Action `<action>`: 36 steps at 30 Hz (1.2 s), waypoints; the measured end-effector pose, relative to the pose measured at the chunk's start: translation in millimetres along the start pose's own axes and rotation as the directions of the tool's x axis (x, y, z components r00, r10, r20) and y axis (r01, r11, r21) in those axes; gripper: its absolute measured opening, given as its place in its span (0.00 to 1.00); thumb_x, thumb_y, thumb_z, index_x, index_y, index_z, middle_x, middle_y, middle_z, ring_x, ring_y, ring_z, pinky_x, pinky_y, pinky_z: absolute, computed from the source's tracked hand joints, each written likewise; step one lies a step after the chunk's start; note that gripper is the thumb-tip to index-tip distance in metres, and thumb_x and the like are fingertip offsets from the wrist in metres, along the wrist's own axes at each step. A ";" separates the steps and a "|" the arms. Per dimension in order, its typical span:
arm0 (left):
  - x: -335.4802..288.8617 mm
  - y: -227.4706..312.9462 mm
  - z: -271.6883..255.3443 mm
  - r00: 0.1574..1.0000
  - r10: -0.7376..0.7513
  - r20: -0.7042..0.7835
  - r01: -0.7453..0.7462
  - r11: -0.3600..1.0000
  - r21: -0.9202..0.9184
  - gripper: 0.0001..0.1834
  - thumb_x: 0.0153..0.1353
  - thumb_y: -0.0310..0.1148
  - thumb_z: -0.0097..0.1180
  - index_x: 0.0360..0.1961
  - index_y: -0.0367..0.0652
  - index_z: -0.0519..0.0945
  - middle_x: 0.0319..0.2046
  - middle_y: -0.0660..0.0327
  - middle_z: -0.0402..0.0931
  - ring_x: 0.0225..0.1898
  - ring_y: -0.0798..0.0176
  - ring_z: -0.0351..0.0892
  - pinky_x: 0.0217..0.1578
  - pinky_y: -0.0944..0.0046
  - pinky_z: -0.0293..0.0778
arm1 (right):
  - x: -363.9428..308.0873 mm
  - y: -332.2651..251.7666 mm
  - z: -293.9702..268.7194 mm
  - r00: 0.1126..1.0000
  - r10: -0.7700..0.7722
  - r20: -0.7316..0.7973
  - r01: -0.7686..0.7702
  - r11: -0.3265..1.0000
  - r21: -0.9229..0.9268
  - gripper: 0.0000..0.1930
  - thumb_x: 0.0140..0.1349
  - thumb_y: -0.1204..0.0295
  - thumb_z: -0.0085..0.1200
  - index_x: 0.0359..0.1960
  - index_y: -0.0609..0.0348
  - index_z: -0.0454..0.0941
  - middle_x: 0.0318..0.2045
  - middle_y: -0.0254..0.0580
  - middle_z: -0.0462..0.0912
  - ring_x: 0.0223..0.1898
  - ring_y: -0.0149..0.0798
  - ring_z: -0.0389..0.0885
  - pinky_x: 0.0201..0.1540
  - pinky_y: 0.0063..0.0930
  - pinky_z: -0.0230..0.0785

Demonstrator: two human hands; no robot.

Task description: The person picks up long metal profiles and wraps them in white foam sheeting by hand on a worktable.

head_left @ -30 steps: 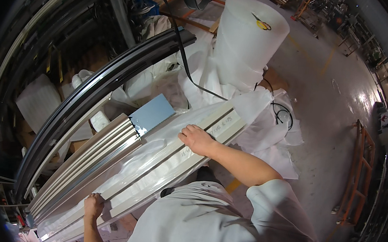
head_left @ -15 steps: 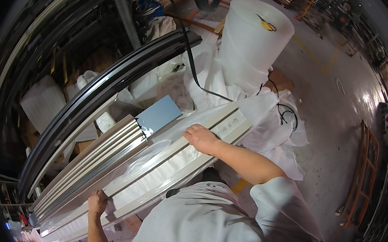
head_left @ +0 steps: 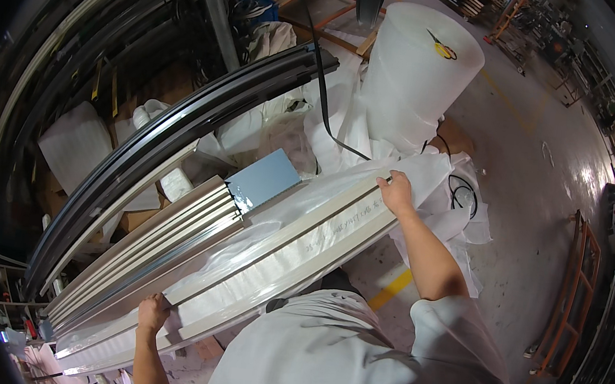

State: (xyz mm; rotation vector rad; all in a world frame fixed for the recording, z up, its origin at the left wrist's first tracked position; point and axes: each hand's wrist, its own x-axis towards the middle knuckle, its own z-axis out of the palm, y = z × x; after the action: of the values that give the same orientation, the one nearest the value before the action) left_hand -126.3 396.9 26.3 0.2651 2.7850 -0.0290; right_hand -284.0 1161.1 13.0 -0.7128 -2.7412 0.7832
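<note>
A long pale beige profile [head_left: 283,227] with a dark groove and handwriting on its surface lies slantwise in front of me on clear and white wrapping film [head_left: 214,259]. My right hand [head_left: 396,193] is closed at the profile's far right end, fingers bent over its edge. A small dark spot shows by the fingertips; I cannot make out what it is. Down at the lower left, my left hand [head_left: 152,312] is curled over the same profile's edge, beside a dark patch. Its fingertips are partly hidden.
Beyond the profile lie a stack of beige profiles [head_left: 161,233], a blue-grey block [head_left: 264,178] and curved dark profiles [head_left: 180,122]. A tall white foam roll [head_left: 418,84] stands behind, with yellow-handled scissors [head_left: 442,49] on top. A black strap [head_left: 323,96] hangs down nearby.
My right hand has slid from the middle of the profile to its far right end, and the arm has straightened. The left hand stays at about the same place on the profile.
</note>
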 end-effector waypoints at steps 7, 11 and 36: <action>-0.5 0.6 3.2 1.000 0.001 -0.020 -0.002 1.000 -0.029 0.20 0.45 0.34 0.71 0.38 0.38 0.79 0.37 0.46 0.82 0.43 0.40 0.82 0.44 0.45 0.78 | -2.2 -9.8 -8.5 0.998 -0.023 0.052 0.022 0.999 0.032 0.27 0.59 0.62 0.68 0.52 0.74 0.82 0.52 0.64 0.82 0.55 0.60 0.81 0.61 0.41 0.72; 0.5 4.7 -3.1 0.999 -0.029 -0.021 0.028 0.998 -0.049 0.18 0.46 0.35 0.71 0.36 0.39 0.80 0.37 0.46 0.82 0.40 0.39 0.82 0.42 0.44 0.79 | 2.7 0.7 -0.9 0.997 -0.066 0.035 0.066 0.998 0.015 0.26 0.59 0.62 0.69 0.51 0.75 0.82 0.50 0.65 0.84 0.51 0.59 0.83 0.57 0.40 0.74; 11.6 21.6 -26.0 0.996 -0.066 0.061 0.071 0.993 -0.089 0.17 0.44 0.32 0.70 0.37 0.40 0.81 0.38 0.47 0.82 0.42 0.40 0.83 0.44 0.44 0.79 | 25.6 28.5 -9.1 0.979 0.011 0.203 -0.010 1.000 -0.010 0.25 0.57 0.63 0.67 0.50 0.73 0.82 0.48 0.64 0.84 0.53 0.59 0.82 0.59 0.42 0.73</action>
State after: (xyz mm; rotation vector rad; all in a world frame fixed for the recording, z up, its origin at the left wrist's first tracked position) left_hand -141.6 421.5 47.1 0.1430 2.7278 0.0726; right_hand -292.0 1199.1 6.7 -0.6843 -2.9250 0.8928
